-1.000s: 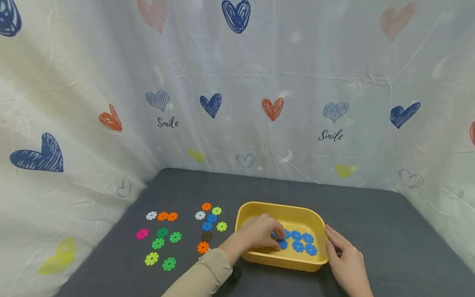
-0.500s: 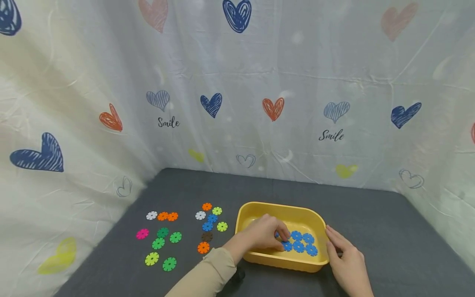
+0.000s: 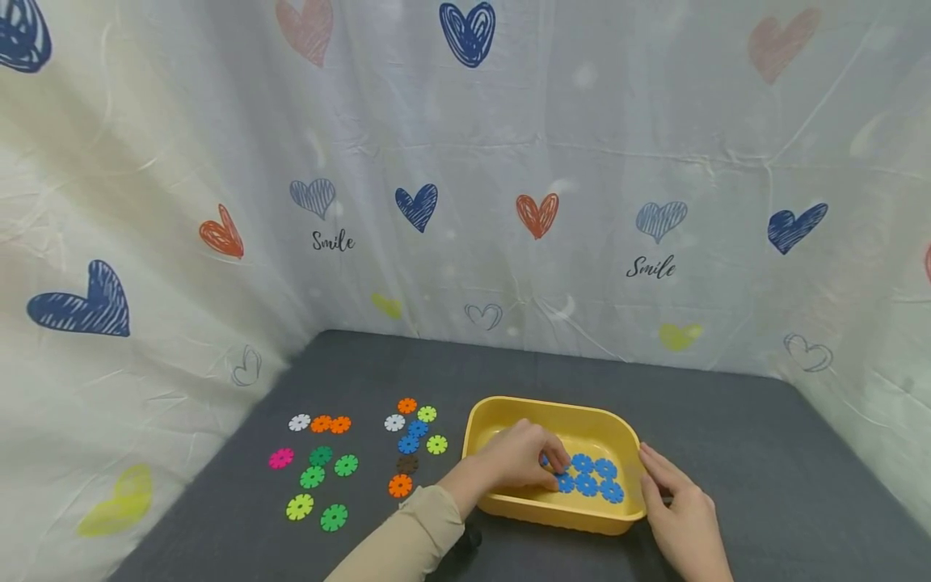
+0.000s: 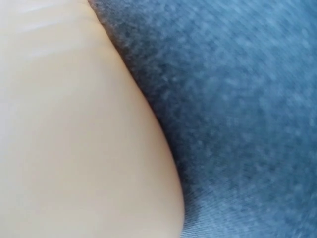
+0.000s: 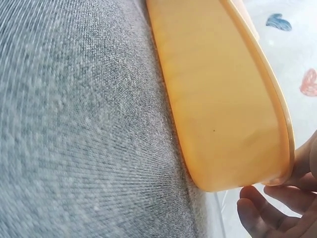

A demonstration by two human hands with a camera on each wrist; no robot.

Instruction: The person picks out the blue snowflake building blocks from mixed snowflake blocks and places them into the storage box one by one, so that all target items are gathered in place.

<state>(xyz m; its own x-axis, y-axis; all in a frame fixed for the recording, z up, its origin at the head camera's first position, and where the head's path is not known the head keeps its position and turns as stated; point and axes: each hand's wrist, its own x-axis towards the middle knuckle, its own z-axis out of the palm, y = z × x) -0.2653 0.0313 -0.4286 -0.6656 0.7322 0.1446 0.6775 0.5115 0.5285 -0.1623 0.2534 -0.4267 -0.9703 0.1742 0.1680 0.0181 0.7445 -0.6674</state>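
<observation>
A yellow plastic tray (image 3: 534, 514) stands on the dark cloth. My left hand (image 3: 520, 457) reaches over its left side, thumb and fingers curled at a blue notched disc (image 3: 565, 483) on the tray floor; the fingertips are partly hidden. Several more blue discs (image 3: 586, 485) lie flat in two rows to the right of it. At the tray's right end my right hand (image 3: 682, 509) grips the rim, fingers behind and thumb in front. The right wrist view shows these fingers (image 5: 250, 208) by the tray's outer wall (image 5: 223, 124). A pale, blurred, curved surface (image 4: 84, 139) fills much of the left wrist view.
Left of the tray, notched discs lie loose on the dark cloth (image 3: 691, 420): orange (image 3: 400, 486), white (image 3: 394, 423), brown (image 3: 407, 464), pink (image 3: 281, 458), several green (image 3: 334, 517). A black object (image 3: 471, 539) sits below my left wrist. A heart-printed curtain (image 3: 582, 145) hangs behind.
My left hand has shifted slightly right within the tray, and the front blue disc at its fingertips has moved right, closer to its row. The right hand stays at the rim.
</observation>
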